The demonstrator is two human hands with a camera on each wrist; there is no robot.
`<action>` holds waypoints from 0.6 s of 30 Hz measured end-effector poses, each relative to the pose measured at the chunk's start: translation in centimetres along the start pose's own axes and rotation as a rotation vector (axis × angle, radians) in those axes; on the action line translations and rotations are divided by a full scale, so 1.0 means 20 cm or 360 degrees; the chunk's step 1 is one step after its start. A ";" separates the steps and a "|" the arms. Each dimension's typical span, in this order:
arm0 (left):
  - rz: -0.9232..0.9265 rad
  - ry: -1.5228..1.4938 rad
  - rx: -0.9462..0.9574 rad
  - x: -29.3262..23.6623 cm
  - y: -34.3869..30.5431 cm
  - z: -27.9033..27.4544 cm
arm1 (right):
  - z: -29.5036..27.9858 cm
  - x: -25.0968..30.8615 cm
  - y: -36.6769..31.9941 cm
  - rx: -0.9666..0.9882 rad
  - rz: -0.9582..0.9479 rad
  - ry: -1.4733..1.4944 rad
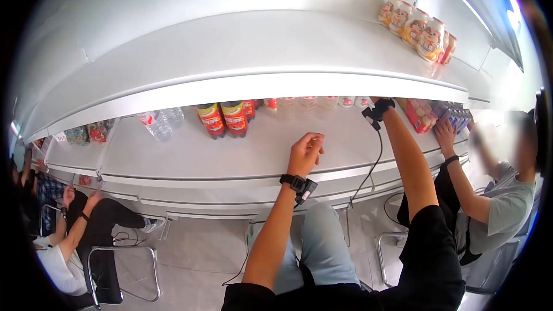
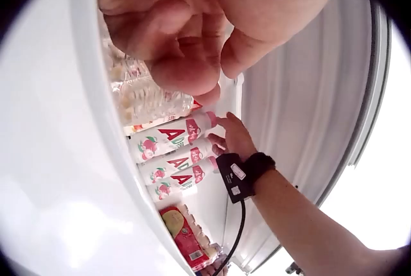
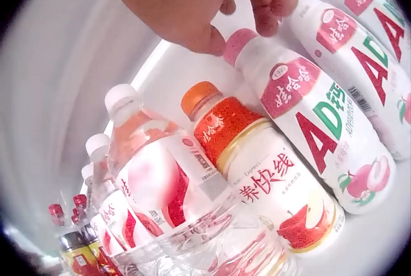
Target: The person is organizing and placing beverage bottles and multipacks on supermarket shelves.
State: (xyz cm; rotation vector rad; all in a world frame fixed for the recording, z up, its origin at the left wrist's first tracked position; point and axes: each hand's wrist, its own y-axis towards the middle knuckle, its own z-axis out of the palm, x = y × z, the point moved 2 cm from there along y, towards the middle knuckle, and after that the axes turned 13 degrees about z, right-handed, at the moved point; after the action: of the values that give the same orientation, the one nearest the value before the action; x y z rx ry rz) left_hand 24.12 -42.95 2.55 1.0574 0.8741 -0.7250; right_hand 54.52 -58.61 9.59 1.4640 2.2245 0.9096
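My right hand [image 3: 186,6] reaches in under the upper shelf, where the head view mostly hides it. In the right wrist view its thumb lies right at the pink cap of a white AD milk drink bottle [image 3: 314,122], and its bent fingers hang just past the cap. More AD bottles [image 2: 173,167] stand beside this one. On its other side is an orange-capped bottle [image 3: 276,180] with a red and white label. My left hand [image 1: 305,152] hovers over the front of the shelf, fingers loosely curled around nothing.
Clear bottles [image 3: 173,180] and dark cola-like bottles [image 1: 234,120] line the lower shelf [image 1: 155,158]. Red packs [image 1: 420,116] stand right of my right arm. The upper shelf's edge [image 1: 259,83] overhangs. A black cable [image 1: 374,161] trails down. Another person's hand [image 1: 445,137] touches cans at right.
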 end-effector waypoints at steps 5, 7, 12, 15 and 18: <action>0.0042 0.0031 -0.0020 0.01 -0.01 0.01 | -0.10 0.12 -0.02 -0.0016 0.0011 -0.0034; 0.0006 0.0054 -0.0013 0.01 0.00 0.00 | -0.13 0.14 -0.03 -0.0020 -0.0019 0.0003; 0.0065 0.0084 -0.0001 0.03 0.01 0.00 | -0.20 0.13 -0.03 0.0013 -0.0254 0.0347; 0.0082 0.0146 0.0053 0.04 -0.02 -0.01 | -0.40 0.20 -0.18 0.0060 -0.0157 0.0684; 0.0090 0.0145 0.0050 0.07 0.00 -0.01 | -0.40 0.12 -0.36 0.0103 0.0139 0.0957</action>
State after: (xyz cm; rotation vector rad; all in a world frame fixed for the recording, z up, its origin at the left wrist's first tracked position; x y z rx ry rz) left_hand 24.67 -42.95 1.27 1.1461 0.9094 -0.6491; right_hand 43.74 -61.00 10.98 1.4626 2.6303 1.4776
